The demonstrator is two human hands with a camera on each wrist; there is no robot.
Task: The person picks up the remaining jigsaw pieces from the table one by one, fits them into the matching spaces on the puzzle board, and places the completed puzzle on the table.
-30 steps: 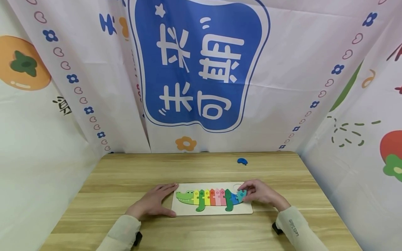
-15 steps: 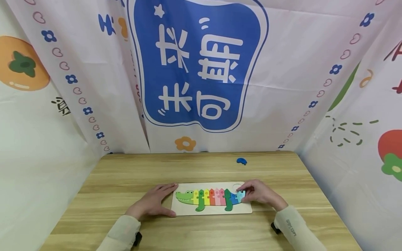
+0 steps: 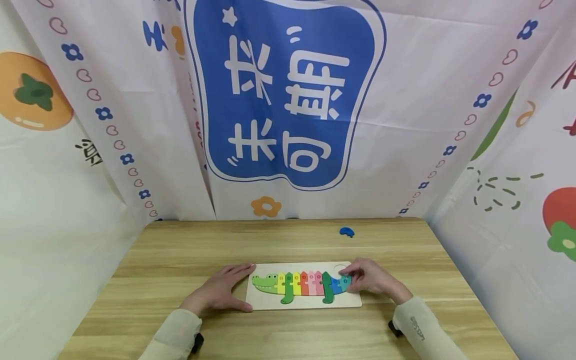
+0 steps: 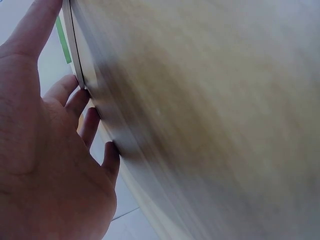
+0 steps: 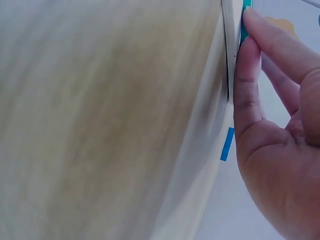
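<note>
A wooden crocodile puzzle board (image 3: 306,304) lies flat on the table, with colourful pieces from the green head (image 3: 264,283) to the blue tail section (image 3: 335,285). My left hand (image 3: 220,290) spans the board's left edge, thumb at the near corner and fingertips at the far one. At the tail end, my right hand (image 3: 375,280) pinches a teal puzzle piece (image 3: 345,283) beside the blue section; the fingers partly cover it. In the right wrist view, that teal piece (image 5: 244,31) shows edge-on between thumb and fingertip, at the board (image 5: 230,55).
A loose curved blue puzzle piece (image 3: 347,232) lies on the table (image 3: 202,240) beyond the board, toward the back right. Printed cloth (image 3: 414,75) hangs behind the table and along both sides.
The teal piece has shifted slightly left, closer against the blue section, and its surface glint has come and gone. My left hand and the board stay in place.
</note>
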